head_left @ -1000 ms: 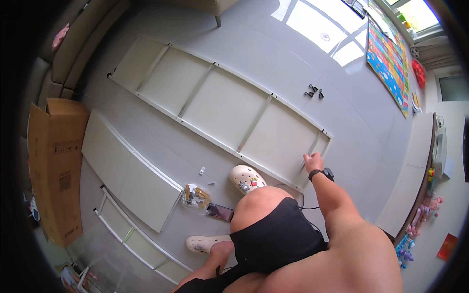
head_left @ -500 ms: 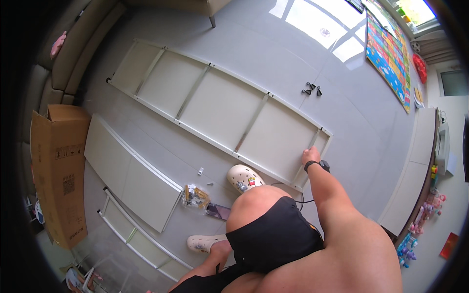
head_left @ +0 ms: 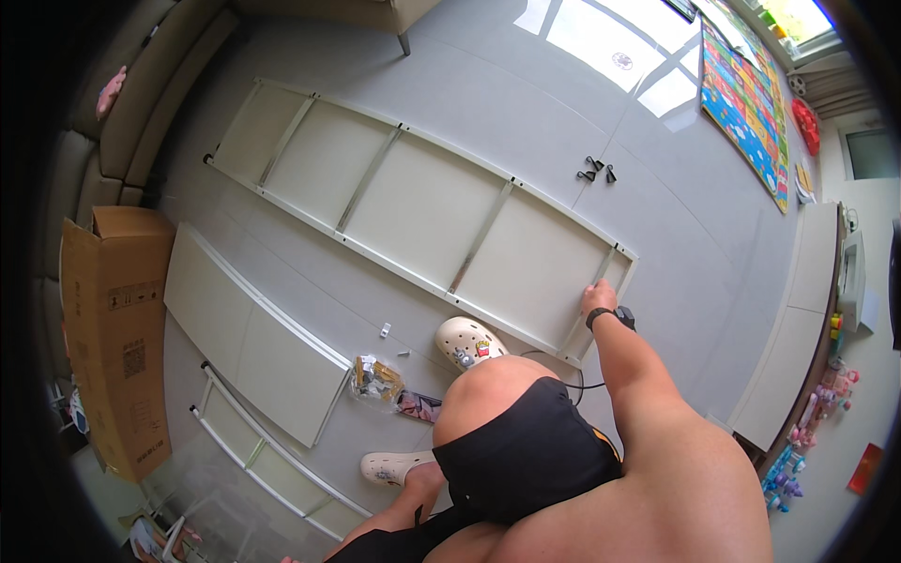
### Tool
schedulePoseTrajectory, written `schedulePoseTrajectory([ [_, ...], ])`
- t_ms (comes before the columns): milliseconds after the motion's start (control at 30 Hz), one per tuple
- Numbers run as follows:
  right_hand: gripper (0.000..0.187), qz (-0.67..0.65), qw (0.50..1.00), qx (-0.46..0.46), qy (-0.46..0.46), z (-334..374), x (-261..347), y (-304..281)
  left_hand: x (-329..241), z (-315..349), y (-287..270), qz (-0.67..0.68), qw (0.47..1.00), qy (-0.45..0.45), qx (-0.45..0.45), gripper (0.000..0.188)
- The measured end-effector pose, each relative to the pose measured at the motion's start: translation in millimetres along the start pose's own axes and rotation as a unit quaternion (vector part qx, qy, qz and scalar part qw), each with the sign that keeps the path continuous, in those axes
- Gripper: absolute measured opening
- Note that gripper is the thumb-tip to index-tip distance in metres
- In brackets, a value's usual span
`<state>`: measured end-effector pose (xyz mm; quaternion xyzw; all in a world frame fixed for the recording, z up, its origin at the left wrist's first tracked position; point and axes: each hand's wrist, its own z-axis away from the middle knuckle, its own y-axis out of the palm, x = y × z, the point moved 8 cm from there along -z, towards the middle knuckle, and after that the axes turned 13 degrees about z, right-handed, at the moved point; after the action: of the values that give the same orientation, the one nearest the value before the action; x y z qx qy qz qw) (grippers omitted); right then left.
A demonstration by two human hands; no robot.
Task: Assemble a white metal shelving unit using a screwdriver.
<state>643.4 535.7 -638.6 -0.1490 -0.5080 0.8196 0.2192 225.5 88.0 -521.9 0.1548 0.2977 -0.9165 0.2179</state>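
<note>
Glossy grey tile floor (head_left: 694, 281) spreads all around the right hand (head_left: 599, 297). Far to the hand's left stands a sofa (head_left: 145, 113), with a tall cardboard box (head_left: 117, 347) nearer the viewer; to its right runs a low white cabinet (head_left: 793, 338), and beyond it, up and to the right, lies a play mat (head_left: 741, 117). The long panelled frame (head_left: 413, 206) lies flat on the floor, stretching away leftward from the hand, which is at its near right end, over the last crossbar (head_left: 607, 263). Its fingers are curled together there; whether they clamp the bar or something small cannot be told, as the hand covers that spot. The left hand is not to be seen. The knee (head_left: 493, 394), below and left of the hand, covers part of a flat rectangular device (head_left: 419, 405); a second frame (head_left: 253, 450), farther left, is cut off behind the leg.

The panelled frame has smooth white panels between slim straight rails. Left of the hand lie pale boards (head_left: 249, 328) with a gently curved look, and a crinkled clear plastic bag (head_left: 377, 383); beyond the hand sit small black clips (head_left: 593, 169).
</note>
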Motion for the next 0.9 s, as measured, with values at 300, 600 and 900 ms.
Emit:
schedulePoseTrajectory([
  [300,0.026,-0.005,1.0,-0.002,-0.014,8.7,1.4,3.5,5.0,7.8,-1.8,0.003,1.0,-0.016,-0.006,0.034],
  [600,0.026,-0.009,0.999,-0.042,0.0,16.3,-1.9,1.0,9.5,11.8,-1.0,0.006,1.0,-0.024,-0.009,0.033],
  [900,0.027,-0.016,1.0,-0.015,-0.012,12.3,-2.0,8.0,11.1,15.8,0.7,0.004,1.0,-0.027,-0.008,0.032],
])
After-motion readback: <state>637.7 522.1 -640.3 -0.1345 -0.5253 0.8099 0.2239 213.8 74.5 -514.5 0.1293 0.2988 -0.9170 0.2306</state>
